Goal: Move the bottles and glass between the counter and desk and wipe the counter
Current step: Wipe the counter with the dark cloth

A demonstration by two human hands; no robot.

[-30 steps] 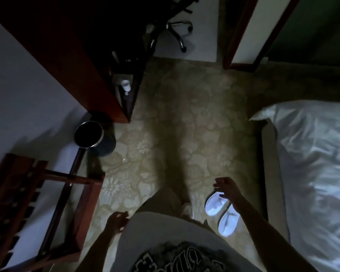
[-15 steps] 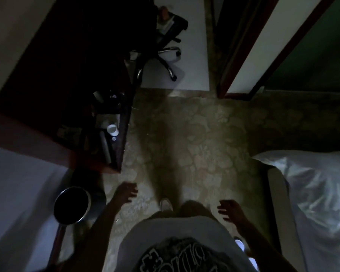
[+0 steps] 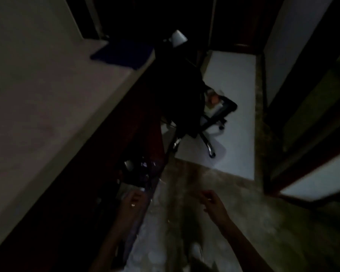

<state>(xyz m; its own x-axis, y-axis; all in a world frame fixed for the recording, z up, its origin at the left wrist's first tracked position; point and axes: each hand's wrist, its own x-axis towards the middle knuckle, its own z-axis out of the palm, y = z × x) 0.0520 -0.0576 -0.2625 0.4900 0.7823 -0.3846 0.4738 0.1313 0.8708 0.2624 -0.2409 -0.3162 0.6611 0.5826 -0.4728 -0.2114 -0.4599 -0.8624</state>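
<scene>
**Approach to the counter: left hand leads**

I read the scene as dim and blurred, so I limit my report to what resolves. The left hand (image 3: 134, 199) sits over the near edge of the dark wooden counter (image 3: 98, 154), fingers partly curled, gripping nothing that I can make out. The right hand (image 3: 211, 200) hangs over the patterned carpet (image 3: 253, 222), well apart from the counter, fingers loosely bent and empty.

The task items stand on the counter ahead of the left hand and slightly to its left: a pale cup or glass (image 3: 128, 164) and, beside it, a dark cluster with glints (image 3: 145, 167) that I judge to be the bottles. I cannot tell their count, their long axes or whether each stands upright.

The counter's long axis runs away from me toward the desk chair (image 3: 194, 107). I judge the left hand nearer and best placed for the first pickup; the right must cross over to assist.
</scene>
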